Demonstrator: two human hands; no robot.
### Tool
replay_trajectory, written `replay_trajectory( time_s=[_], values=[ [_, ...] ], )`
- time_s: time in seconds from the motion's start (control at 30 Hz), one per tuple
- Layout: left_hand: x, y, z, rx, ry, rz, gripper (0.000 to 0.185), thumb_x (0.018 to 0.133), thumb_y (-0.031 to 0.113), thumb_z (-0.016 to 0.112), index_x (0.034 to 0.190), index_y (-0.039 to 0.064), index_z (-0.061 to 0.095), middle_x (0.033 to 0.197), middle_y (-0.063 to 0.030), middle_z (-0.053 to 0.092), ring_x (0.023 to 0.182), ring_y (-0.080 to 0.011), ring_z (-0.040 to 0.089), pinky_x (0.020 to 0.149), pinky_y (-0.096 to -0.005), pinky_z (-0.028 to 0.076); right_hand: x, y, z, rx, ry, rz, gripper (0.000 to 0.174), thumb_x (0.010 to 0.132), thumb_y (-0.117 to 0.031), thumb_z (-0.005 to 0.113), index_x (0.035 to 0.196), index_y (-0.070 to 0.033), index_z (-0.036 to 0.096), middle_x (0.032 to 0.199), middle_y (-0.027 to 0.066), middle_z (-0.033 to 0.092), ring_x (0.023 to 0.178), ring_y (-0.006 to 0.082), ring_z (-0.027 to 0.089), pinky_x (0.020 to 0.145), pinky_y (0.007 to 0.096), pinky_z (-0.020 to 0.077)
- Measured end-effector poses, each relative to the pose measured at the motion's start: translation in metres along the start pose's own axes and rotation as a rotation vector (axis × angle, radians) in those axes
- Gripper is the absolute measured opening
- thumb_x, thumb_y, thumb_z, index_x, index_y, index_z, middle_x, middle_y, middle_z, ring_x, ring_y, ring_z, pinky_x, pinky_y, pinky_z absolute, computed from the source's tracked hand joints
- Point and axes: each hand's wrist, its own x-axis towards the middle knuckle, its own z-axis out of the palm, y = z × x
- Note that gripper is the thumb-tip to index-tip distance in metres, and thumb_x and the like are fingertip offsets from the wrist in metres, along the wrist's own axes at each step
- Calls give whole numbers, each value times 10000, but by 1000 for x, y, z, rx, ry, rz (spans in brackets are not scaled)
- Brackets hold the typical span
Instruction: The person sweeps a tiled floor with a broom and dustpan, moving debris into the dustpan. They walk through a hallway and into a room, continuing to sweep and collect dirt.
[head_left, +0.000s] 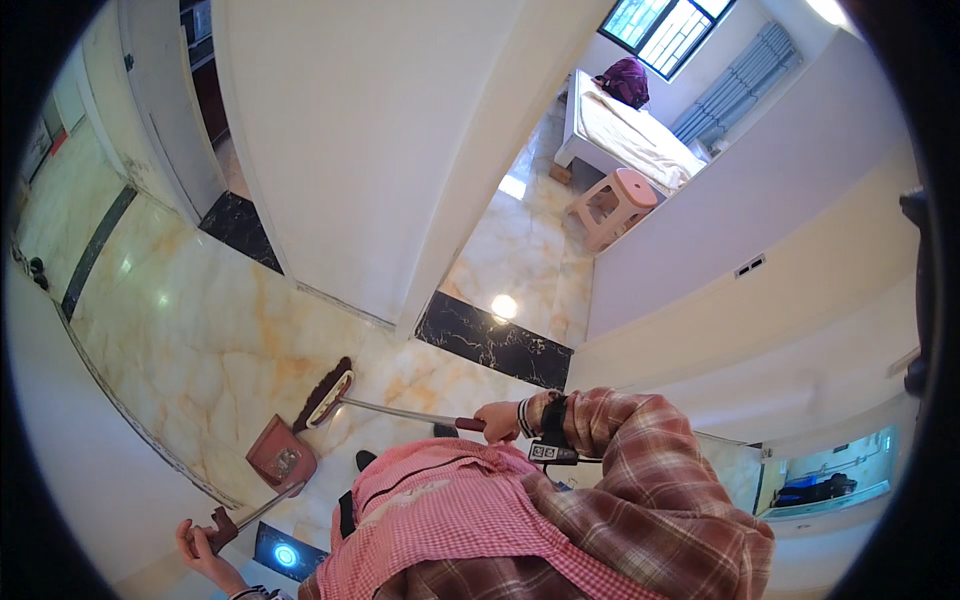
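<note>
My right hand (498, 422) grips the dark red end of a broom (405, 409) with a metal handle. Its head, white and red with dark bristles, lies on the marbled tile floor (217, 330) to the left. Close below the bristles sits a reddish plastic dustpan (262, 450), holding a small heap of grey debris (285, 463). A metal handle runs from the dustpan down to my left hand (201, 553), whose fingers are around its dark red grip.
White walls (352, 150) flank the corridor. A black marble threshold (495, 337) crosses the bedroom doorway; beyond it stand a pink plastic stool (622, 199) and a bed (637, 139) bearing a purple bag (624, 82). Another doorway with a dark threshold (238, 231) opens at upper left.
</note>
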Motion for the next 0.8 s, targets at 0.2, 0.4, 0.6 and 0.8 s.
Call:
replay_trajectory(
  time_s=[0.2, 0.4, 0.6, 0.8],
  values=[
    [-29, -3, 36, -53, 66, 29, 216, 832, 72, 508, 1040, 21, 527, 711, -20, 508, 663, -95, 482, 621, -218, 399, -3, 35, -7, -177, 261, -235, 257, 660, -194, 559, 869, -52, 604, 732, 140, 626, 678, 289, 615, 614, 401, 475],
    [-53, 12, 74, -64, 219, 0, 211, 824, 58, 498, 1029, 19, 527, 716, -24, 508, 673, -109, 491, 628, -223, 415, -34, 84, -35, -273, 295, -306, 351, 646, -116, 508, 992, -117, 565, 829, 149, 611, 815, 343, 569, 698, 438, 437],
    [-68, 19, 119, -61, 208, 69, 201, 839, 104, 517, 1027, 38, 541, 713, -30, 519, 656, -122, 499, 602, -246, 424, -21, 142, -57, -265, 328, -313, 372, 645, -116, 527, 1016, -113, 546, 871, 164, 608, 857, 354, 565, 734, 436, 437],
    [-76, 29, 141, -34, 325, 8, 195, 809, 91, 531, 995, 43, 564, 747, -35, 553, 659, -130, 523, 598, -253, 442, -10, 199, -70, -284, 317, -402, 710, 633, -56, 474, 1306, -263, 380, 1088, 163, 569, 951, 326, 567, 799, 383, 451]
  ],
)
